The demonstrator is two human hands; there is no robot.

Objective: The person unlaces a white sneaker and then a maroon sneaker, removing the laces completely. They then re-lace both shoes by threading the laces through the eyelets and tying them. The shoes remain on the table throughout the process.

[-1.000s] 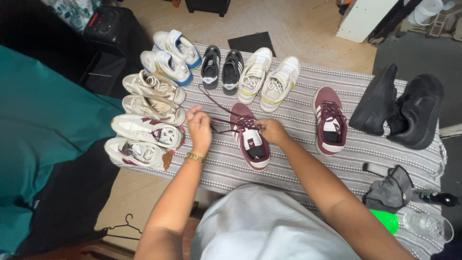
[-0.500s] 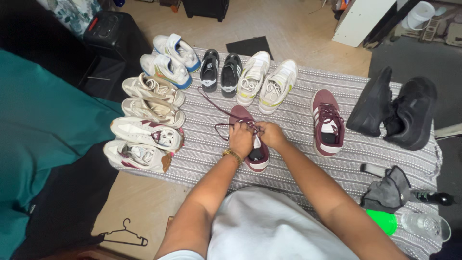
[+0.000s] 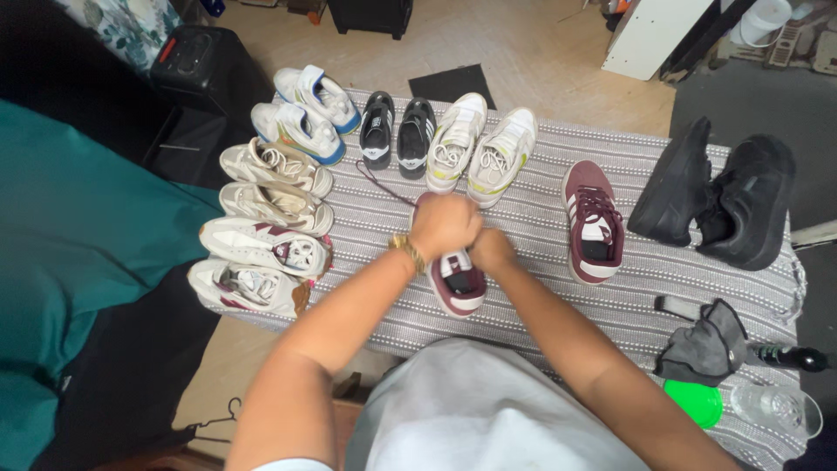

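Striped grey cloth covers the tabletop, shoes all over it. Teal fabric bulks at far left, dark speaker-like box beyond it on the floor.

Black sneaker pair at right edge, one leaning on the other. Along the left edge, 2 cream/maroon sneakers, 2 beige ones, white/blue pair. Back row: small black pair, white/yellow pair.

Maroon shoe sits mid-cloth, heel toward the person, front half hidden under both hands. Its mate lies just to the right, laced, well apart from hands.

Left hand is a closed fist over the shoe, maroon lace trailing from it. Right hand, fingers curled tight just beside the left; can't tell what they pinch.

Near right corner: grey rag, green lid, clear glass; contents can't tell.
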